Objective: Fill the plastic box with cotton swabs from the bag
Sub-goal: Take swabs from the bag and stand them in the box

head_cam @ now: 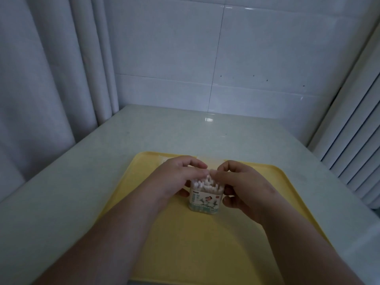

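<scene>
— What were your hands doing at that moment?

— My left hand (181,177) and my right hand (242,186) were both curled in around the plastic box (206,199), one on each side. My left thumb pressed its lower left wall and my right thumb sat against the right wall. The fingertips (202,167) of both hands met over the open top, resting on the heads of the cotton swabs (206,183). So both hands were closed on the box, not slack.

— And the swabs themselves?

— They stood upright and packed in the box, white tips poking above the rim, a few higher than the rest. I could not tell whether any fingers actually pinched a swab or only touched the tips.

— Where was the box?

— It stood upright on the yellow tray (205,243), toward the tray's far half, its printed label facing me.

— The bag?

— A pale strip (207,159) showed at the tray's far edge behind my fingers; I could not say what it was.

— And around the tray?

— The tray lay on a pale table (82,171), pushed into a corner with a white tiled wall (246,58) behind, a curtain (41,79) to the left and a ribbed white radiator (353,140) to the right.
</scene>
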A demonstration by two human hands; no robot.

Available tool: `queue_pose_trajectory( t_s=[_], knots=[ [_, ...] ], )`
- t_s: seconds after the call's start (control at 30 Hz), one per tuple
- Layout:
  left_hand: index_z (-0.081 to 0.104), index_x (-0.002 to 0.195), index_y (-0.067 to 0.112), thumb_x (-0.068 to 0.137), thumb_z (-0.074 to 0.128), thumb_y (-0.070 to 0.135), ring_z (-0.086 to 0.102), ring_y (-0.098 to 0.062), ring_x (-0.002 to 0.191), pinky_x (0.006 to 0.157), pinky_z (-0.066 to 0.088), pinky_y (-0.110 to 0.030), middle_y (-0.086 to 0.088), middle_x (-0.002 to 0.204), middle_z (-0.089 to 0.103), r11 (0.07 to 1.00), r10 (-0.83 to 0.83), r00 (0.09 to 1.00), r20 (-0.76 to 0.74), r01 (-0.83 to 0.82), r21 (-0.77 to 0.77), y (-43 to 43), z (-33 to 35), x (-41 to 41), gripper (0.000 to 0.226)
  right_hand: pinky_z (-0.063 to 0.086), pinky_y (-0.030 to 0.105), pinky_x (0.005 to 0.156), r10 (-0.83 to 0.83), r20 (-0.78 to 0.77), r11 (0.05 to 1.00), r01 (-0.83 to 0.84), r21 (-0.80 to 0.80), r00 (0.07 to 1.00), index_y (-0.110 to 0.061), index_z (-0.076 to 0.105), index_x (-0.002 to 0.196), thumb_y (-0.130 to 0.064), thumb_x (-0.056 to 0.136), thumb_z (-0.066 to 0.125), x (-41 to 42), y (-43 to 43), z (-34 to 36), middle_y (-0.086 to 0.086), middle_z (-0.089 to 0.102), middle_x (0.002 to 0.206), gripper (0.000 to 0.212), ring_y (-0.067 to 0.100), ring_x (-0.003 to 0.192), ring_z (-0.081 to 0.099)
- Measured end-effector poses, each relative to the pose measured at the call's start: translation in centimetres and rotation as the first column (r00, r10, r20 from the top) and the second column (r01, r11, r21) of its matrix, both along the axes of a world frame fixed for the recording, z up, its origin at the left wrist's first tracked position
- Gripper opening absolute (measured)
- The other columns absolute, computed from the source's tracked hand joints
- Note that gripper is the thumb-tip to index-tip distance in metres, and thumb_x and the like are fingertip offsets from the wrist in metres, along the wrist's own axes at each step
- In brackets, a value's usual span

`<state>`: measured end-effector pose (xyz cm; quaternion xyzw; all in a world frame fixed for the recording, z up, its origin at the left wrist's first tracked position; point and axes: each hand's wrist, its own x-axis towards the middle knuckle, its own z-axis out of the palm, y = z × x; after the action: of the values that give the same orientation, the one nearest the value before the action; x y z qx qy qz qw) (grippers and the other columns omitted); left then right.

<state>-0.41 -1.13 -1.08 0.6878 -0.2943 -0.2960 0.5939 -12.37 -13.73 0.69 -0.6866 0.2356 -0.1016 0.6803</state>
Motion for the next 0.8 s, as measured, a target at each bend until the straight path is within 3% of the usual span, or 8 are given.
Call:
queue_pose_trajectory(
  t_s=[0.1,0.33,0.57,0.8],
  knots=[
    [0.074,0.09,0.027,0.079,0.075,0.029,0.067,-0.016,0.077,0.066,0.049,-0.032,0.003,0.081,0.074,1.0,0.0,0.999,0.04,-0.001,0.015,0.01,-0.08,-0.05,0.011,0.034,0.024,0.046,-0.009,-0.002,1.0,0.009,-0.006,1.0,-0.015,0.05,0.07,-0.012,0.086,0.066,0.03,-0.01,0.02,0.001,0.05,0.059,0.023,0.012,0.049,0.04],
    [0.074,0.092,0.03,0.073,0.08,0.031,0.069,-0.02,0.085,0.074,0.053,-0.038,-0.002,0.091,0.076,0.999,-0.027,0.999,0.028,0.026,0.018,0.22,-0.04,0.17,0.02,0.039,0.024,0.046,-0.009,0.004,1.0,0.009,0.0,1.0,-0.015,0.053,0.077,-0.017,0.089,0.064,-0.01,-0.06,-0.05,0.006,0.052,0.068,0.016,0.017,0.06,0.042],
    [0.072,0.088,0.027,0.077,0.073,0.011,0.063,-0.015,0.074,0.065,0.047,-0.033,0.011,0.064,0.066,0.999,-0.022,0.999,0.026,0.021,0.028,-0.01,-0.17,0.26,0.019,0.036,0.023,0.045,-0.033,-0.053,0.999,0.034,0.013,0.998,-0.014,0.051,0.07,-0.002,0.088,0.058,0.21,0.12,0.31,0.002,0.05,0.057,0.022,0.014,0.05,0.043],
    [0.075,0.087,0.026,0.074,0.076,0.027,0.065,-0.022,0.081,0.074,0.048,-0.038,0.002,0.082,0.074,1.0,-0.006,1.0,-0.022,0.007,0.01,0.07,-0.16,0.41,0.013,0.04,0.023,0.047,-0.002,-0.021,0.996,0.004,0.087,1.0,-0.017,0.055,0.075,-0.026,0.087,0.066,-0.18,-0.13,0.19,0.003,0.051,0.071,0.019,0.017,0.063,0.041]
  ],
)
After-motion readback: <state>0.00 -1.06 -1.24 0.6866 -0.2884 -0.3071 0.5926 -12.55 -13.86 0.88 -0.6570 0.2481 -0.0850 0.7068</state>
